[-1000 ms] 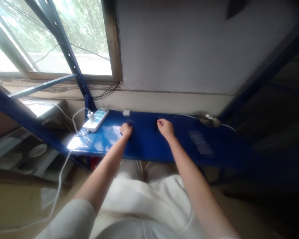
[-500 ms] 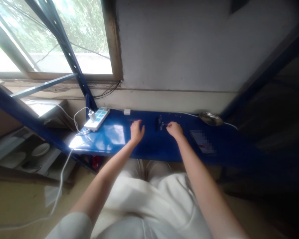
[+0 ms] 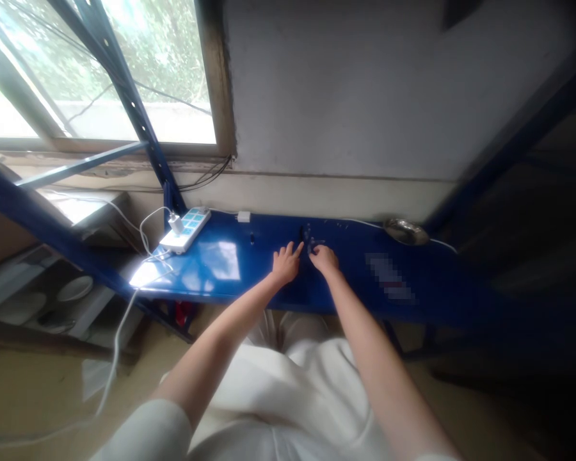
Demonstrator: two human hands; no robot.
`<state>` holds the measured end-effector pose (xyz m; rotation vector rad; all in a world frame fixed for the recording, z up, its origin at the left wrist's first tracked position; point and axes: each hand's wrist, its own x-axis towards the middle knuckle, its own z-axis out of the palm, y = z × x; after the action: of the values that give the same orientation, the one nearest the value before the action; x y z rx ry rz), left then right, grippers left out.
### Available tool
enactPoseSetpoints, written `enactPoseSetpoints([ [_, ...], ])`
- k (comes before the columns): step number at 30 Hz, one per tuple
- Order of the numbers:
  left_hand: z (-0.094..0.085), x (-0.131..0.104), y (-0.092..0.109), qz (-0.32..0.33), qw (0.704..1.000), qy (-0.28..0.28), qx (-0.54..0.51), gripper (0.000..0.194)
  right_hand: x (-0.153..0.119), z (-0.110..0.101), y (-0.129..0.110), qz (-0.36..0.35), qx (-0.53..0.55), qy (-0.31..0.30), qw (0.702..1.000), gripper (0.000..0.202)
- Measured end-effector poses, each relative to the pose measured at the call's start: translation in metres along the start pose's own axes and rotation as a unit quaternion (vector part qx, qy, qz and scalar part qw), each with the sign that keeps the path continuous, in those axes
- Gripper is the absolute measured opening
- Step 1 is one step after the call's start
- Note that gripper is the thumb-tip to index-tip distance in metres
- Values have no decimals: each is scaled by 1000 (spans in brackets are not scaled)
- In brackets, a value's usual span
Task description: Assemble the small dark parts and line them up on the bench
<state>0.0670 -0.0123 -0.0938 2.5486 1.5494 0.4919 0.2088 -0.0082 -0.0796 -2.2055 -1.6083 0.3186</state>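
Observation:
My left hand (image 3: 287,262) hovers over or rests on the blue tabletop (image 3: 264,288), fingers apart, its index finger pointing at a dark strip-like object (image 3: 301,233). Just right of it, my right hand (image 3: 324,259) has thumb and fingers pressed together beside a cluster of small clear pieces (image 3: 308,234). What the right fingers pinch, if anything, is too small to tell. A tiny dark item (image 3: 252,239) lies on the tabletop to the left of my left hand.
A white power strip (image 3: 187,232) with a plugged-in charger stands at the left, near a white adapter (image 3: 244,217). Tiny bits (image 3: 343,225) lie near the wall. A shiny metal dish (image 3: 406,231) sits at the right back, with a blurred flat item (image 3: 390,276) in front.
My left hand has moved right, away from the tiny dark item, towards the dark strip. My right hand has shifted slightly left and nearer to me.

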Motion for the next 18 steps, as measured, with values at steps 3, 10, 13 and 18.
enactPoseSetpoints([
  [3, 2, 3, -1, 19, 1000, 12, 17, 51, 0, 5, 1, -8, -7, 9, 1000, 28],
  [10, -4, 14, -1, 13, 999, 48, -3, 38, 1, 18, 0, -9, -27, 50, 998, 25],
  [13, -7, 18, 0, -6, 998, 47, -32, 30, 2, 23, 0, 2, -17, 64, 998, 23],
  [18, -10, 19, -4, -16, 997, 57, -59, 21, 2, 30, -2, 18, 15, 92, 995, 21],
])
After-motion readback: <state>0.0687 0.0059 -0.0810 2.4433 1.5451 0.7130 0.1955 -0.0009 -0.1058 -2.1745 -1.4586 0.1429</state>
